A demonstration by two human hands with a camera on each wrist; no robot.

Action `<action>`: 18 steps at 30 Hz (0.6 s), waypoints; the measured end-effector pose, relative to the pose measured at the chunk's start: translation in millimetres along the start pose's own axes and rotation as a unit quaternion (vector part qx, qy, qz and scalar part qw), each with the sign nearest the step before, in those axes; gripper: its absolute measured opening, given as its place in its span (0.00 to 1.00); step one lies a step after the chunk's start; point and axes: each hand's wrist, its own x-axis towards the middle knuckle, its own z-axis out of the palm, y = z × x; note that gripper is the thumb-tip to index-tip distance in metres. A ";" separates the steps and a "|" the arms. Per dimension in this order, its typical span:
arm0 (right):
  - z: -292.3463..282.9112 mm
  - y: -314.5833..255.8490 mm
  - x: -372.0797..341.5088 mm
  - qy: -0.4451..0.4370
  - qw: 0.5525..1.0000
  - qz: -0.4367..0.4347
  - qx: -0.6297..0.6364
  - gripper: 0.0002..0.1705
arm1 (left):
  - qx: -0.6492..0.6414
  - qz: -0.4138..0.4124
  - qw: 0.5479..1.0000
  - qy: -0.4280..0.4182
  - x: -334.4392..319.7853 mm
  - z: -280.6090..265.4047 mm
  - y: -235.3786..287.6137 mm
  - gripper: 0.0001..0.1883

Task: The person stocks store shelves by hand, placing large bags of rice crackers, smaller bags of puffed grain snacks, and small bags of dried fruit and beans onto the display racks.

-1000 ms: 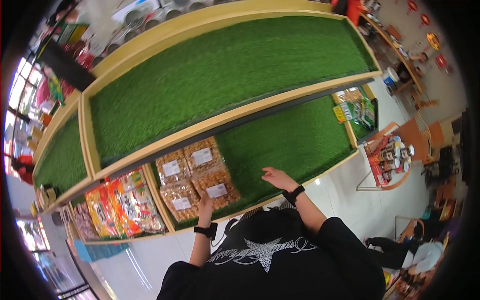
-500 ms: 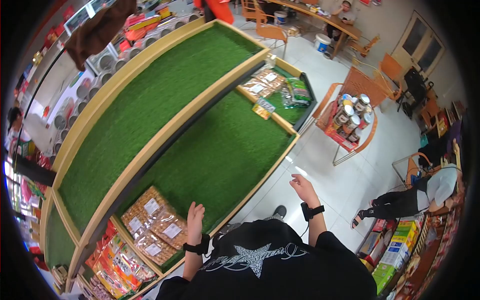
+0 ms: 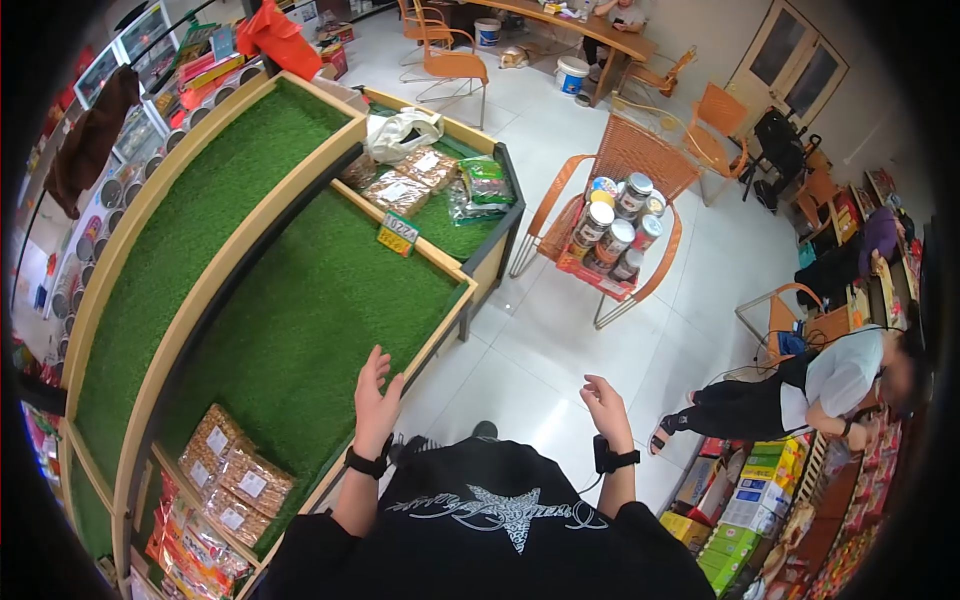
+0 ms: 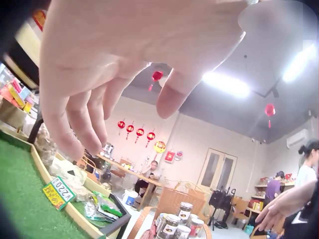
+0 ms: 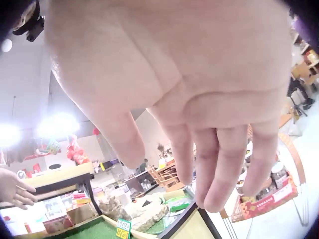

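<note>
My left hand (image 3: 376,400) hangs in the air near the front edge of the green-lined shelf (image 3: 330,300), fingers relaxed and holding nothing. Over the white floor, my right hand (image 3: 606,412) is raised with loosely bent fingers and also holds nothing. Clear bags of brown snacks (image 3: 240,480) with white labels lie at the near-left end of the shelf. In the far end compartment are more brown snack bags (image 3: 410,180), green packets (image 3: 485,185) and a white plastic bag (image 3: 403,132). A yellow and green price card (image 3: 397,233) stands on the divider.
A wicker armchair (image 3: 640,150) ahead bears a red box (image 3: 590,270) of several jars. To the right a person (image 3: 840,370) bends toward shelves, near stacked cartons (image 3: 750,500). A long wooden table (image 3: 570,30) and a white bucket (image 3: 571,75) stand at the back.
The view has turned right, toward the armchair. My left hand has left the snack bags it was touching, and my right hand has moved from above the shelf to over the floor.
</note>
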 end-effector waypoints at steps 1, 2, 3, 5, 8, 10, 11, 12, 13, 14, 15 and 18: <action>-5.9 5.7 -1.3 0.014 0.999 0.015 0.036 0.19 | 0.060 0.039 0.997 -0.026 3.2 11.4 8.5 0.29; -11.2 12.0 -2.4 0.014 0.999 0.018 0.039 0.19 | 0.121 0.078 0.988 -0.052 5.6 21.5 17.3 0.29; -15.6 19.0 -4.5 0.033 0.998 0.027 0.050 0.19 | 0.131 0.085 0.985 -0.068 7.3 31.5 27.6 0.28; -18.8 31.7 -6.2 0.063 0.996 0.035 0.061 0.18 | 0.168 0.119 0.974 -0.089 15.0 45.7 28.4 0.27; -16.9 37.2 -8.3 0.063 0.993 0.048 0.087 0.17 | 0.201 0.147 0.961 -0.118 28.7 65.3 40.1 0.23; -18.4 29.1 -5.4 0.038 0.993 0.067 0.092 0.17 | 0.217 0.162 0.954 -0.126 40.5 76.4 41.9 0.23; -18.3 28.8 -2.0 0.035 0.993 0.070 0.092 0.17 | 0.214 0.163 0.955 -0.126 46.0 81.3 44.2 0.23; -18.7 28.8 4.1 0.032 0.993 0.071 0.093 0.18 | 0.217 0.177 0.952 -0.126 53.0 85.5 47.4 0.22; -19.8 28.9 11.9 0.033 0.993 0.069 0.092 0.18 | 0.221 0.192 0.948 -0.126 60.8 88.7 49.9 0.22; -21.7 28.9 21.2 0.041 0.994 0.070 0.066 0.18 | 0.220 0.195 0.948 -0.124 69.0 92.2 51.9 0.22; -23.1 27.4 32.3 0.049 0.995 0.072 0.041 0.18 | 0.215 0.199 0.948 -0.120 77.9 95.3 53.7 0.21; -29.4 10.4 71.2 0.052 0.997 0.058 0.026 0.20 | 0.206 0.208 0.950 -0.112 112.2 99.5 56.7 0.21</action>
